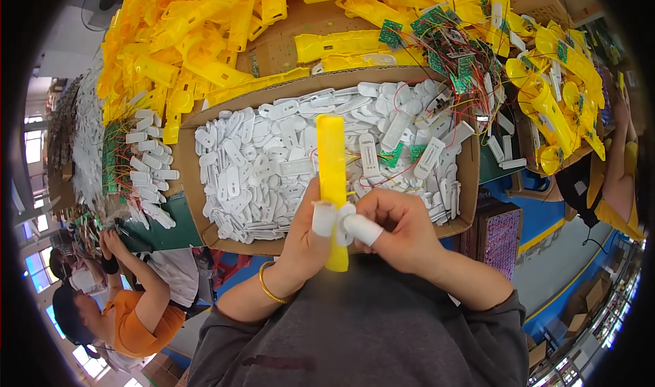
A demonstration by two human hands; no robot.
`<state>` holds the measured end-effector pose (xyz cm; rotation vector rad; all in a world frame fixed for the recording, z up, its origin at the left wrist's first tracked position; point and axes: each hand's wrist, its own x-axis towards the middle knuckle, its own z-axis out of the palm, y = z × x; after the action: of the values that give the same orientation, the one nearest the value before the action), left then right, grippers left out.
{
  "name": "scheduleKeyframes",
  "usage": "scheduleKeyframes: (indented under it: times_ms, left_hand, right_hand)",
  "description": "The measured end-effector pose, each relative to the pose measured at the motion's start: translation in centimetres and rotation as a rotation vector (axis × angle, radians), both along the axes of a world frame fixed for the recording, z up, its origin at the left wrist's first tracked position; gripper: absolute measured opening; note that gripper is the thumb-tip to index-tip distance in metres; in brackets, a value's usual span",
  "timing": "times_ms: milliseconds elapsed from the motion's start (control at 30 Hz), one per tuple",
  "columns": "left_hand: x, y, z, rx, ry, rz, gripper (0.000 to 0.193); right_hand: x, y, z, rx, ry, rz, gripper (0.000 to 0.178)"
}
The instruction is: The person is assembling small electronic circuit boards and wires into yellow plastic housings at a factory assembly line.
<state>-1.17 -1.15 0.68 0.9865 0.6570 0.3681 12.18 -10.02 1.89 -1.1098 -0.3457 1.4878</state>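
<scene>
Both hands, left hand (310, 240) and right hand (396, 233), are closed round the lower end of a long yellow plastic housing (331, 175), held upright, apparently for fitting. Just behind it sits a cardboard box (468, 175) of white plastic clips (259, 162); beyond the box, heaped yellow housings (205, 39) and green circuit boards (450, 46).

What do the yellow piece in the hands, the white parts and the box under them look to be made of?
Yellow piece: looks like moulded plastic, smooth with a slight sheen and uniform colour.
White parts: probably plastic too, matte, in identical moulded shapes.
Box: corrugated cardboard, brown and dull, with raw folded edges.
</scene>
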Motion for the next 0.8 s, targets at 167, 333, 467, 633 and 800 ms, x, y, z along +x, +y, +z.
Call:
scheduleKeyframes:
  times_ms: [167,333,467,633,800]
  left_hand:
    - [-0.5,0.2,1.2,0.035,0.036,-0.252,0.063]
    - [-0.7,0.0,1.0,0.099,0.271,-0.094,0.066]
    - [-0.3,-0.1,1.5,0.06,0.155,-0.084,0.063]
    - [-1.2,0.5,2.2,0.28,0.074,0.081,0.062]
    - [-1.3,1.0,3.6,0.663,0.013,0.196,0.063]
  right_hand:
    - [2.6,-0.2,0.5,0.123,-0.184,0.277,0.007]
    - [7.0,0.3,-1.0,-0.192,-1.698,0.143,0.006]
    - [4.5,2.0,-2.4,-0.259,-1.781,0.203,0.006]
    - [4.0,2.3,-0.2,0.322,-1.587,-0.123,0.02]
    - [2.8,1.5,2.0,0.395,-0.78,0.196,0.029]
